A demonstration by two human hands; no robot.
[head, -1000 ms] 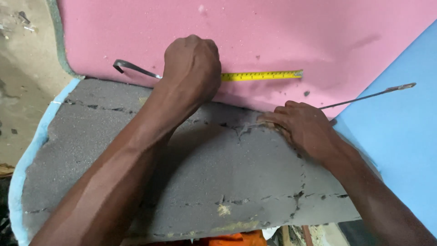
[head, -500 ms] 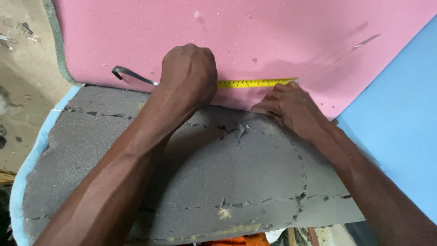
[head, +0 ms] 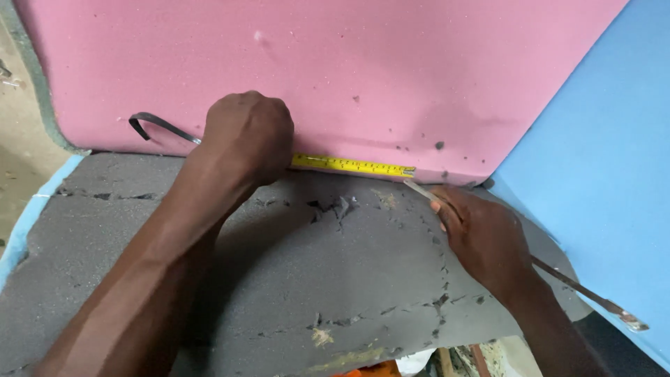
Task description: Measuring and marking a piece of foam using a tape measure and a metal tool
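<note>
My left hand [head: 248,136] is closed over a tape measure case on the pink foam sheet [head: 349,70], close to where that sheet meets the cracked grey foam slab [head: 314,279]. The yellow tape [head: 349,165] runs right from my fist along that seam. A black wrist strap [head: 157,122] curls out to the left of the fist. My right hand [head: 485,237] rests on the grey slab and grips a long thin metal blade [head: 586,293]. The blade's tip lies at the tape's end, and its other end sticks out to the lower right.
A blue foam sheet [head: 600,160] leans in on the right, over the pink sheet's corner. A pale blue foam edge [head: 28,216] shows under the grey slab at the left. Dusty floor [head: 17,139] lies beyond it, and orange cloth peeks out below the slab.
My right hand swung the metal blade round: it pointed up and right before, and its tip now sits at the tape's end. The tape lies lower, along the seam.
</note>
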